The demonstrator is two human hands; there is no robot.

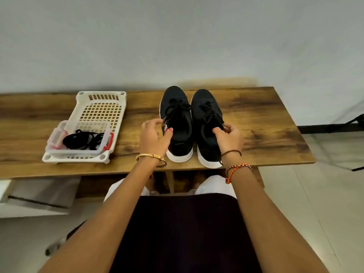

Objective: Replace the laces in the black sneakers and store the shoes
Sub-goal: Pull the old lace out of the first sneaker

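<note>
Two black sneakers with white soles stand side by side on the wooden table, heels toward me: the left sneaker (177,123) and the right sneaker (206,125). Both carry tied black laces. My left hand (155,136) pinches a lace end of the left sneaker beside its collar. My right hand (230,136) pinches a lace end of the right sneaker at its right side. A small clear box (57,134) with red clips holds coiled black laces (82,139).
The clear box sits at the near end of a white perforated plastic tray (100,107) on the left of the table (266,123). A pale wall runs behind the table. My lap is below the table's front edge. Black stand legs (334,126) show at the right.
</note>
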